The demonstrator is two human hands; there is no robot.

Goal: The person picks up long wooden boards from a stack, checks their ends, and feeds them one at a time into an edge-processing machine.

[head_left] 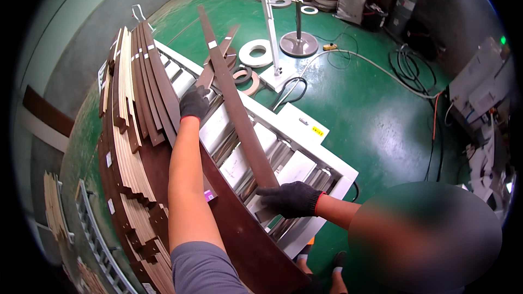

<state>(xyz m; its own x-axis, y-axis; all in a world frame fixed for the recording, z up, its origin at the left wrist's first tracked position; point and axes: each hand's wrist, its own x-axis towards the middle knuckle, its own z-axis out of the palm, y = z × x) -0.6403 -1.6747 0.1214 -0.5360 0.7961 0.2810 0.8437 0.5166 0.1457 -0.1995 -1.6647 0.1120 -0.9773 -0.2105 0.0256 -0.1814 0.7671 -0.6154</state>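
Where green floor (376, 130) carries the white roller frame (344, 171), my right fingers (267, 191) pinch a brown strip (235, 98); whether my left fingers (202, 91) grip, I cannot tell.

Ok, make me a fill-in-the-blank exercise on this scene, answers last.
The left hand and right hand wear gloves coloured ____.
Of the near and far ends of the long brown strip, the right hand is at the ____ one.
The floor is coloured ____.

Missing words: black; near; green
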